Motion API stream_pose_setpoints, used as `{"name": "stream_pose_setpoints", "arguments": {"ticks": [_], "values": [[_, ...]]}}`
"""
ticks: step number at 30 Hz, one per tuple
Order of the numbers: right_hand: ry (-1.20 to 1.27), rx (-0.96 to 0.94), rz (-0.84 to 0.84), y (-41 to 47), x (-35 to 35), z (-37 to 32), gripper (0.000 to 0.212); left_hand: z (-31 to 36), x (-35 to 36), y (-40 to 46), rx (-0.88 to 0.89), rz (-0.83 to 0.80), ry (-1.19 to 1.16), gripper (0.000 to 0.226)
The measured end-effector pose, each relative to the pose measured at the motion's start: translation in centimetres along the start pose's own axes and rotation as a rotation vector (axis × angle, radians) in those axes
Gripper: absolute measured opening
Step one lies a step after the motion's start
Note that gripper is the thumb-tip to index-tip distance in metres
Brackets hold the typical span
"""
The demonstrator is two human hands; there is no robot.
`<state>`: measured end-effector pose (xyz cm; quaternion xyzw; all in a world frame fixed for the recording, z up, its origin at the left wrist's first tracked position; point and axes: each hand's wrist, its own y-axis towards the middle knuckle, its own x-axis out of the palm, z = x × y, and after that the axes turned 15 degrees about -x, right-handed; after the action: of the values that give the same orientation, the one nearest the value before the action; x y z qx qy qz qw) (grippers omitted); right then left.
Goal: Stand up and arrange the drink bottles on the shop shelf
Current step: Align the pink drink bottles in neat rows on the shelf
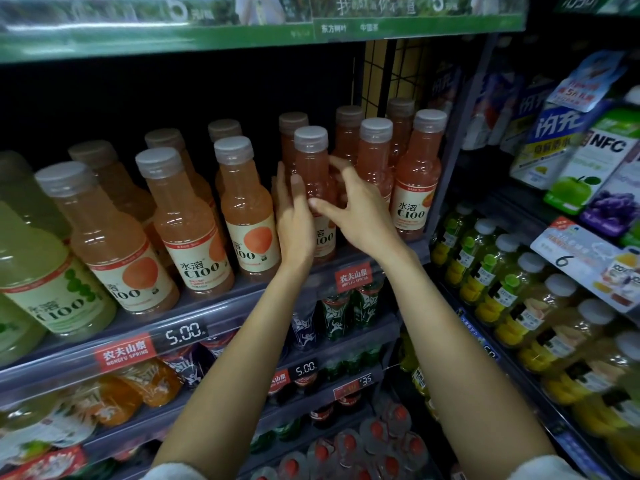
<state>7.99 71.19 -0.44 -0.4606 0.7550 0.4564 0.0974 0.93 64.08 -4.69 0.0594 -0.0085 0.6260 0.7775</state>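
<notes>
A pink C100 drink bottle [313, 161] with a grey cap stands upright at the front of the shelf [221, 306], between its neighbours. My left hand [292, 216] lies flat against its left side, fingers pointing up. My right hand [353, 206] curls around its right side and front, thumb across the label. More pink bottles [419, 174] stand upright to the right and behind. Orange-pink C100 bottles [247, 199] stand in rows to the left. All bottles in view on this shelf are upright.
Pale green C100 bottles [41, 265] fill the far left. A black wire grid [384, 74] closes the shelf's right end. Cartons [588, 161] and yellow-green bottles [491, 271] fill the adjoining rack on the right. Lower shelves carry price tags [185, 332] and red-capped bottles [349, 445].
</notes>
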Motion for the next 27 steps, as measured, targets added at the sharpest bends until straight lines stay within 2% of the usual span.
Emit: {"name": "stream_pose_setpoints", "arguments": {"ticks": [4, 6, 8, 10, 12, 15, 17, 20, 24, 27], "values": [[-0.015, 0.008, -0.014, 0.0, -0.2, 0.0, 0.065, -0.1, -0.1, 0.3, -0.009, 0.012, -0.006, 0.067], [0.004, 0.008, -0.006, -0.3, -0.4, 0.0, 0.067, -0.1, -0.1, 0.0, -0.018, 0.012, -0.025, 0.059], [0.048, -0.019, 0.097, -1.1, -1.1, 0.0, 0.059, -0.6, -0.1, -0.4, -0.024, 0.015, -0.041, 0.053], [0.027, -0.101, 0.278, -2.7, -1.9, 0.3, 0.041, -1.1, -0.1, -0.9, -0.029, 0.017, -0.033, 0.051], [-0.090, -0.195, 0.434, -4.9, -2.4, 1.0, 0.027, -1.7, 0.0, -1.2, -0.050, 0.019, -0.051, 0.035], [-0.306, -0.231, 0.497, -7.7, -2.1, 3.0, 0.022, -2.1, 0.2, -1.2, -0.069, 0.042, -0.101, 0.044], [-0.352, -0.167, 0.447, -8.1, -1.8, 4.5, 0.030, -1.9, 0.2, -0.5, -0.070, 0.050, -0.137, 0.053], [-0.305, -0.038, 0.327, -7.5, -1.7, 6.2, 0.055, -1.5, 0.3, 0.7, -0.117, 0.056, -0.198, 0.065], [-0.314, -0.006, 0.366, -6.6, -2.5, 6.9, 0.062, -1.6, 0.6, 0.8, -0.111, 0.064, -0.174, 0.055], [-0.384, 0.001, 0.420, -6.3, -3.2, 7.2, 0.072, -1.4, 0.9, 0.6, -0.092, 0.079, -0.145, 0.062]]}}
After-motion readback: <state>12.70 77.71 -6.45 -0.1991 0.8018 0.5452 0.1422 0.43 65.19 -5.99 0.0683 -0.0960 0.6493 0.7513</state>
